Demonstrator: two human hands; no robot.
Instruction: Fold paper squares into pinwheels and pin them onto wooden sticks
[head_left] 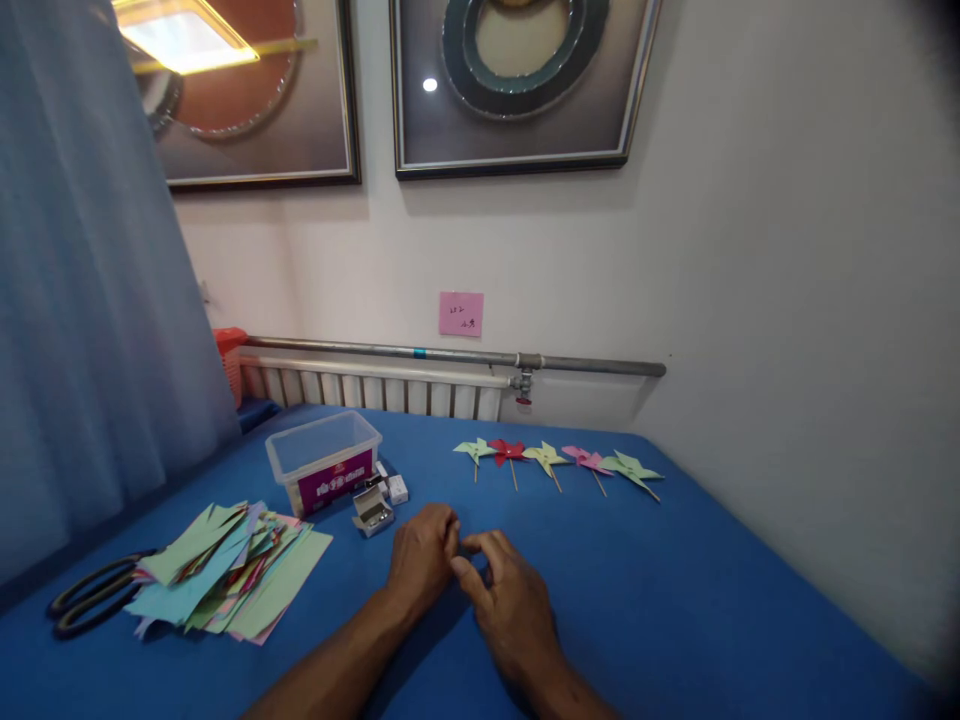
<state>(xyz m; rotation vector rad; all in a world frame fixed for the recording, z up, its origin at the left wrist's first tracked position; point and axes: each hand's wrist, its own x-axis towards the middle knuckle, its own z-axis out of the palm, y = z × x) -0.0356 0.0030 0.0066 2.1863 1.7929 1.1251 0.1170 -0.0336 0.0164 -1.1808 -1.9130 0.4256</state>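
My left hand [424, 555] rests over the blue tabletop with its fingers curled in; whatever they may hold is hidden. Close by on the right, my right hand [517, 605] has its fingers bent, with a small gap between thumb and forefinger and nothing visible in it. The fingertips of both hands nearly meet. Just beyond the left hand lies a small opened cardboard box [373, 512] with tiny shiny pieces inside. Behind it are another small white box [397, 489] and a clear plastic tub [324, 450] with a purple label.
Several paper pinwheels on sticks, including a red one [509, 453] and a pink one [587, 459], lie in a row at the back. Loose coloured paper [217, 575] covers part of the black-handled scissors [94, 597] at left. A curtain [97, 280] hangs there; a radiator [375, 388] stands behind.
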